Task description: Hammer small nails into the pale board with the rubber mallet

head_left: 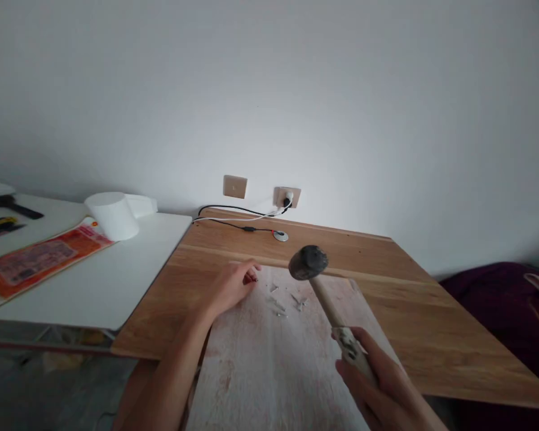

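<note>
My right hand (377, 383) grips the wooden handle of a hammer (323, 287), whose dark head is raised over a pale whitewashed board (269, 365). The board lies on a brown wooden table (413, 311). My left hand (233, 284) rests at the board's far left edge with fingers pinched together, seemingly on a small nail that is too small to make out. Several loose nails (287, 302) lie scattered on the board between my left hand and the hammer head.
A white table (117, 281) stands to the left with a white paper roll (112, 215), an orange package (40, 257) and dark tools (9, 206). Cables (247, 218) run from a wall socket (286, 196) onto the wooden table. Dark purple fabric (507, 311) lies at right.
</note>
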Available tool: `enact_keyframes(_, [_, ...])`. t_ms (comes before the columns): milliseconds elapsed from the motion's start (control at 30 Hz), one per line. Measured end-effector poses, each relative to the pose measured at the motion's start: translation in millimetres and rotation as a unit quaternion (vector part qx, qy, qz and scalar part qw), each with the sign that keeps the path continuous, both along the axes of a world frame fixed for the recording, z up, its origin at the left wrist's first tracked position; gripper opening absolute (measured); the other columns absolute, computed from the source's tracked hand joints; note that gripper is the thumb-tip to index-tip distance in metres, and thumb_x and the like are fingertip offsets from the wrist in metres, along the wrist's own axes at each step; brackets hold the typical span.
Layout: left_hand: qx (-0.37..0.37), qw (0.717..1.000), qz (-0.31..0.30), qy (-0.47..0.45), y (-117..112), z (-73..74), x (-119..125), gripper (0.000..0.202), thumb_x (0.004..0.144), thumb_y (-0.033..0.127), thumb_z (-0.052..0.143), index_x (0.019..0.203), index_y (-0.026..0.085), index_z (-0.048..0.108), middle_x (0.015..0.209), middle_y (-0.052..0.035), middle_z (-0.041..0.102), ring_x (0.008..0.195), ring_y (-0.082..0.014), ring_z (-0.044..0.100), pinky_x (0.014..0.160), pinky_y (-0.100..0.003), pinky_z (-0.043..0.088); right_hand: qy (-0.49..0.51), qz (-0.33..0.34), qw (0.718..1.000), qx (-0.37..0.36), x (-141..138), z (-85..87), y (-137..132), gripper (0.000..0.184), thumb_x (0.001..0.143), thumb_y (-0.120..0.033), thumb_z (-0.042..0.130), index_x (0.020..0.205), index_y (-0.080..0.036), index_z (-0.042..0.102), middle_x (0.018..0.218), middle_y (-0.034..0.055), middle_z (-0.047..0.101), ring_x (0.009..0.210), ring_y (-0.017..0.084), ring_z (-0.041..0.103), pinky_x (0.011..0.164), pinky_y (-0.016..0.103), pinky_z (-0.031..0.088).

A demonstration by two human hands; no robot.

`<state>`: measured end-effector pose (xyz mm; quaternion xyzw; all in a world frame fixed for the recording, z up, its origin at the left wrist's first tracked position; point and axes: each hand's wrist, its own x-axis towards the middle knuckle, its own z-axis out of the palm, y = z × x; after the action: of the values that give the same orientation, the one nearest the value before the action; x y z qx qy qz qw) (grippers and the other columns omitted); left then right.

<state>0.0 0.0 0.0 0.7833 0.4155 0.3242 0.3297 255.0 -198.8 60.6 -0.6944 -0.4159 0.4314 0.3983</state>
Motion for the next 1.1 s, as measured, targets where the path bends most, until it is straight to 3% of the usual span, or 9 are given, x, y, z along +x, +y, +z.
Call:
enact_keyframes(100, [-0.001, 1.0, 0.002, 0.003, -0.3, -1.4, 0.3, 0.039, 0.083, 0.003, 0.064, 0.117, 0.023, 0.067, 0.091, -0.0006, 0.075, 0.081, -0.0176, 0.072, 0.078, -0.028, 0.054, -0.026, 0.078, 0.996, -0.03, -10.0, 7.4, 16.7, 0.057, 0.088, -0.066, 0.065, 0.123, -0.022, 0.057, 0.042, -0.015, 0.036, 0.035, 0.006, 0.024, 0.034, 0.017, 0.021])
enact_keyframes(300, [-0.021, 1.0, 0.005, 0.017, -3.4, 3.7, 2.3, 0.044, 0.085, 0.004, 0.063, 0.126, 0.021, 0.064, 0.094, -0.002, 0.078, 0.086, -0.0186, 0.074, 0.082, -0.029, 0.055, -0.086, 0.159, 0.98, -0.08, -22.8, 24.8, 29.6, 0.047, 0.093, -0.061, 0.057, 0.117, -0.021, 0.056, 0.043, -0.0141, 0.037, 0.036, 0.007, 0.028, 0.034, 0.016, 0.023])
enact_keyframes(400, [-0.016, 1.0, 0.003, 0.017, -4.7, 6.4, 2.5, 0.037, 0.085, 0.004, 0.064, 0.117, 0.021, 0.066, 0.095, -0.002, 0.079, 0.087, -0.0184, 0.075, 0.081, -0.028, 0.054, -0.088, 0.176, 0.978, -0.068, -26.5, 29.4, 29.0, 0.05, 0.097, -0.067, 0.051, 0.117, -0.021, 0.056, 0.045, -0.0136, 0.036, 0.037, 0.007, 0.027, 0.034, 0.017, 0.022])
enact_keyframes(500, [-0.004, 1.0, -0.001, 0.014, -5.0, 7.1, 2.0, 0.028, 0.086, 0.007, 0.066, 0.11, 0.021, 0.067, 0.095, -0.002, 0.079, 0.085, -0.0184, 0.074, 0.08, -0.028, 0.053, -0.092, 0.191, 0.976, -0.052, -28.2, 24.6, 30.2, 0.056, 0.099, -0.073, 0.044, 0.119, -0.022, 0.056, 0.046, -0.0128, 0.035, 0.036, 0.007, 0.026, 0.035, 0.018, 0.021])
enact_keyframes(633, [0.012, 1.0, 0.011, 0.026, -4.7, 6.5, 1.3, 0.044, 0.083, 0.003, 0.064, 0.123, 0.021, 0.066, 0.093, -0.0026, 0.077, 0.085, -0.0197, 0.073, 0.078, -0.028, 0.051, -0.108, 0.229, 0.965, -0.07, -28.4, 8.0, 37.2, 0.054, 0.102, -0.071, 0.042, 0.118, -0.022, 0.059, 0.048, -0.0105, 0.039, 0.034, 0.008, 0.032, 0.032, 0.019, 0.022])
enact_keyframes(733, [0.022, 0.999, 0.011, 0.028, -4.1, 5.2, 0.5, 0.055, 0.081, 0.0, 0.063, 0.131, 0.022, 0.065, 0.093, -0.0023, 0.076, 0.085, -0.0196, 0.072, 0.078, -0.027, 0.05, -0.109, 0.227, 0.965, -0.074, -27.5, 0.8, 39.5, 0.052, 0.101, -0.069, 0.046, 0.12, -0.022, 0.06, 0.048, -0.0106, 0.039, 0.033, 0.008, 0.033, 0.033, 0.02, 0.023])
enact_keyframes(867, [0.006, 1.0, 0.005, 0.011, -2.7, 2.3, 0.4, 0.05, 0.084, 0.006, 0.068, 0.131, 0.022, 0.064, 0.094, -0.0014, 0.075, 0.084, -0.018, 0.071, 0.08, -0.027, 0.052, -0.098, 0.193, 0.975, -0.06, -23.7, 3.9, 33.6, 0.053, 0.101, -0.068, 0.046, 0.125, -0.022, 0.056, 0.045, -0.0125, 0.036, 0.034, 0.008, 0.028, 0.033, 0.02, 0.021])
enact_keyframes(1000, [0.013, 0.999, 0.018, 0.027, -1.1, -1.3, 1.1, 0.052, 0.085, 0.008, 0.071, 0.134, 0.022, 0.063, 0.092, -0.0009, 0.075, 0.085, -0.0185, 0.071, 0.081, -0.029, 0.052, -0.103, 0.179, 0.976, -0.06, -19.0, 6.6, 31.2, 0.048, 0.101, -0.065, 0.045, 0.118, -0.022, 0.053, 0.045, -0.0136, 0.036, 0.035, 0.007, 0.026, 0.035, 0.019, 0.018])
enact_keyframes(1100, [0.011, 0.999, 0.02, 0.024, -0.7, -2.7, 1.4, 0.053, 0.085, 0.009, 0.073, 0.136, 0.023, 0.062, 0.09, 0.0003, 0.076, 0.085, -0.0183, 0.072, 0.08, -0.029, 0.052, -0.111, 0.182, 0.975, -0.058, -14.7, -0.8, 37.4, 0.046, 0.1, -0.065, 0.042, 0.113, -0.021, 0.05, 0.045, -0.0139, 0.037, 0.034, 0.006, 0.026, 0.035, 0.018, 0.017])
